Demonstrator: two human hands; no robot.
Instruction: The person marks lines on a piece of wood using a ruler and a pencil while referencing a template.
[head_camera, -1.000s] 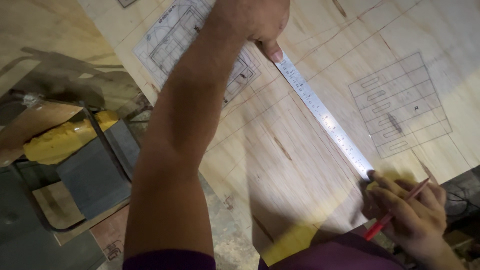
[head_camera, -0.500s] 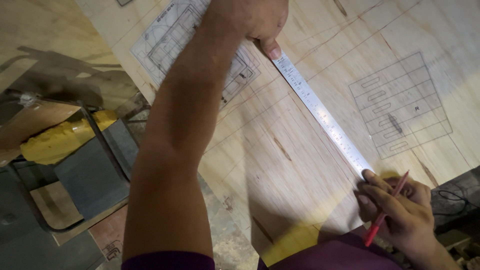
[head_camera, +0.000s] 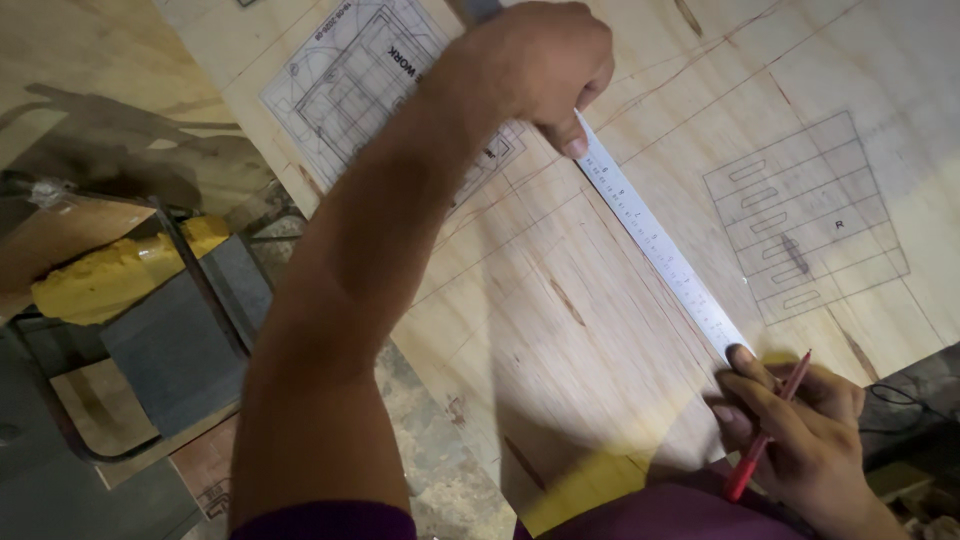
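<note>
A long steel ruler (head_camera: 655, 244) lies diagonally across a plywood sheet (head_camera: 560, 280). My left hand (head_camera: 530, 75) presses down on the ruler's far end, thumb on the metal. Down at the near end, my right hand (head_camera: 800, 435) rests a fingertip on the ruler's tip and holds a red pencil (head_camera: 765, 428) between its fingers, point tilted up and away from the wood. Thin reddish lines run across the plywood beside the ruler.
Two printed line drawings are stuck on the plywood: one under my left forearm (head_camera: 370, 80) and one at the right (head_camera: 805, 215). Left of the sheet stand a grey block (head_camera: 175, 345), a yellow object (head_camera: 110, 270) and a dark metal frame. A black cable (head_camera: 900, 400) lies at the right edge.
My left hand has come down the ruler toward me, more of it now in view. My right hand has shifted slightly, and the pencil stands steeper than a second ago.
</note>
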